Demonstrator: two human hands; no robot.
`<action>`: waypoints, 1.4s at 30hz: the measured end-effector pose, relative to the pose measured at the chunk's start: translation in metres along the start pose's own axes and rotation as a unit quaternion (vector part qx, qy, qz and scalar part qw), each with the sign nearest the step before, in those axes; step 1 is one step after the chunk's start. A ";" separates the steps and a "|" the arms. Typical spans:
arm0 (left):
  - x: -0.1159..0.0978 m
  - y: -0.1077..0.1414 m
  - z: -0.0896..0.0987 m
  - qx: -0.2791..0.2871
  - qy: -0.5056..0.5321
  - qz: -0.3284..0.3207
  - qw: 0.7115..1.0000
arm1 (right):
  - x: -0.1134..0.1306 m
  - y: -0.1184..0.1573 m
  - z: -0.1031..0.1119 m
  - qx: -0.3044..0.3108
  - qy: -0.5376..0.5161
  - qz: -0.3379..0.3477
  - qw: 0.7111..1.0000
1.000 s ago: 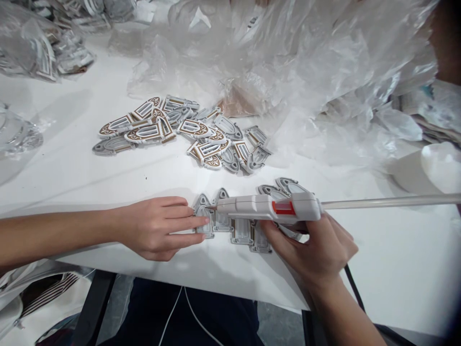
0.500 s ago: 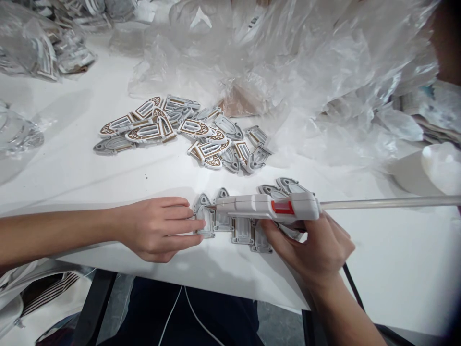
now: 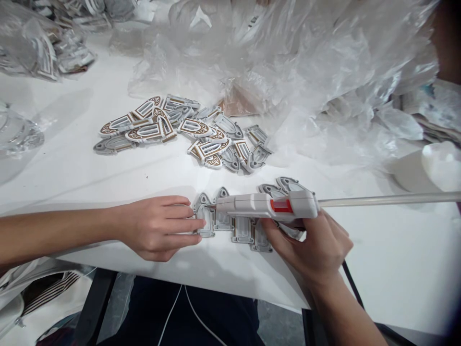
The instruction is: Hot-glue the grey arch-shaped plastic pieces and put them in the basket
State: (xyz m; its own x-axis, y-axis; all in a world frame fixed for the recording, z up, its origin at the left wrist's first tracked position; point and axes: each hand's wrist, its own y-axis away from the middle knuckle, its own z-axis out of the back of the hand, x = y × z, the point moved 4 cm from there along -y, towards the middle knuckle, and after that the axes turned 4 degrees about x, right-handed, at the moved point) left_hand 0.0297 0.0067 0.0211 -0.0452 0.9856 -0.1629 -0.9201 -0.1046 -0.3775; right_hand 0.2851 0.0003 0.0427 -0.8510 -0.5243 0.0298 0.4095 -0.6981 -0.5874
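My right hand (image 3: 317,245) is wrapped round a white glue gun (image 3: 266,205) with a red window; a long clear glue stick (image 3: 389,198) sticks out of its back. Its nozzle points left, over the leftmost arched grey piece (image 3: 206,218). Fingertips of my left hand (image 3: 162,228) rest on that piece's left side, the fingers extended and slightly apart. Beside it stand more grey arched pieces (image 3: 242,230) in a row, partly hidden under the gun and my right hand.
Behind the row lies a pile of white, brown and grey arched pieces (image 3: 151,129). Crumpled clear plastic bags (image 3: 288,62) cover the back and right of the white table (image 3: 90,178). Bagged pieces (image 3: 46,48) lie at the back left; a white cable (image 3: 171,312) hangs below the edge.
The glue gun's back end and my right hand have shifted very slightly left and up. My left hand has barely moved.
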 end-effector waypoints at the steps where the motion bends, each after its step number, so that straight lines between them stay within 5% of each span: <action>1: 0.000 0.000 0.000 0.000 0.001 0.001 1.000 | 0.000 0.000 0.000 0.001 0.002 -0.001 1.000; 42: 0.001 0.000 0.000 0.003 0.013 0.004 1.000 | 0.001 -0.001 -0.002 0.017 0.004 -0.005 1.000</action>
State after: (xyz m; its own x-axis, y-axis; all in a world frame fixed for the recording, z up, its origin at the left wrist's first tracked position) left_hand 0.0302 0.0074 0.0208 -0.0428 0.9810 -0.1893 -0.9223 -0.1117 -0.3701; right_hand 0.2833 0.0019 0.0415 -0.8578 -0.5131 0.0297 0.4115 -0.7203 -0.5585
